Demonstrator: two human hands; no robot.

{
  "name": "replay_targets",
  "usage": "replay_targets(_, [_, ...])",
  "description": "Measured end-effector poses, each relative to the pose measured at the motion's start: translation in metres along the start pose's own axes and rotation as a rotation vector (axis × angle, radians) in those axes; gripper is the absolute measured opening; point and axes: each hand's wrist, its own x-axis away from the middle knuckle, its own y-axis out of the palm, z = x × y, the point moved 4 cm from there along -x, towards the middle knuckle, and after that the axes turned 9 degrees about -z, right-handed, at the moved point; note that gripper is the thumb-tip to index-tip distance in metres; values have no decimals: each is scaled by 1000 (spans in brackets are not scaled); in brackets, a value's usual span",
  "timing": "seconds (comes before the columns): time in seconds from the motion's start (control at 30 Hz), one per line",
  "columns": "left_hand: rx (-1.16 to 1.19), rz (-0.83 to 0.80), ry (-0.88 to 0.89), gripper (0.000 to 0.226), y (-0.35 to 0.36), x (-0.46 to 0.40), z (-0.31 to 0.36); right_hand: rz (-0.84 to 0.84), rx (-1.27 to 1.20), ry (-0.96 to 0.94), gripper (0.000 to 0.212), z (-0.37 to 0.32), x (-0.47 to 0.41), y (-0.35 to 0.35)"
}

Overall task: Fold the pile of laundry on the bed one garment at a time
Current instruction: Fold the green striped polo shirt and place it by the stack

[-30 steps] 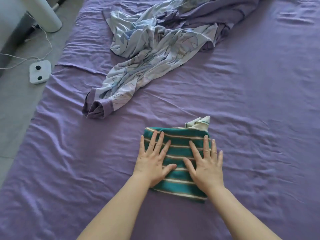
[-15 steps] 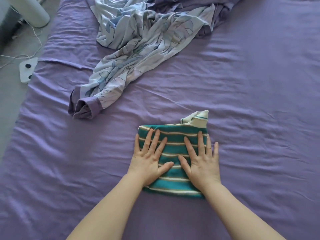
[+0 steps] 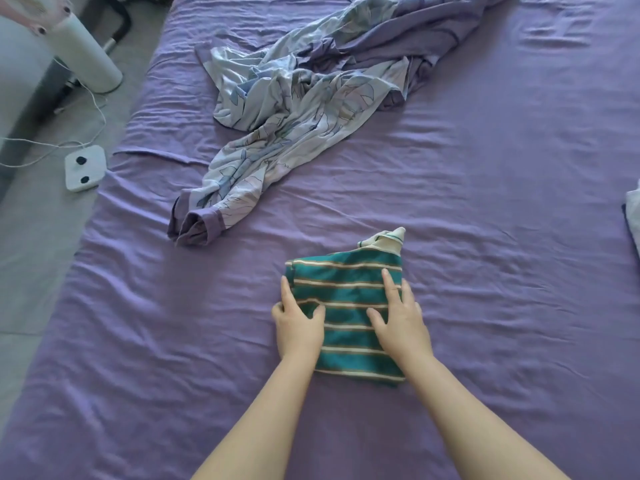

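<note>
I am gripping the folded green striped knit shirt (image 3: 346, 317) at both side edges, left hand (image 3: 298, 329) and right hand (image 3: 401, 323) curling around it on the wrinkled purple bedsheet (image 3: 485, 271).

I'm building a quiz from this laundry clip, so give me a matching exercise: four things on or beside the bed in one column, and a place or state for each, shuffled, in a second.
Things:
1. striped green garment
2. floral pale-blue garment
3. white power strip
4. left hand

Places or states:
A. on the floor beside the bed, cable attached
B. crumpled and unfolded at the far side of the bed
C. at the left edge of the folded garment, thumb on top
D. folded into a compact rectangle between the two hands

Pairs: 1-D, 2-B, 3-A, 4-C
</note>
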Motion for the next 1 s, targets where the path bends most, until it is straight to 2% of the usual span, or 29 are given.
replay_targets(0.07, [188, -44, -99, 88, -1, -4, -3, -50, -74, -17, 75, 4, 4, 2])
replay_targets(0.2, [595, -133, -280, 48, 3, -3, -3, -40, -71, -44, 74, 13, 13, 1])
replay_targets(0.3, [747, -181, -277, 34, 10, 9, 8, 8, -17, -67, 74, 15, 17, -8])
replay_targets(0.4, [727, -168, -116, 24, 16, 24, 29, 42, 17, -74, 75, 23, 27, -29])
replay_targets(0.6, [545, -325, 139, 32, 55, 76, 91, 145, 96, -56, 76, 65, 66, -99])
replay_targets(0.77, [504, -432, 192, 37, 127, 140, 134, 242, 111, -4, 75, 133, 118, -166])
replay_targets(1.0, [508, -635, 177, 47, 265, 249, 172, 353, 198, 85, 74, 269, 211, -254])
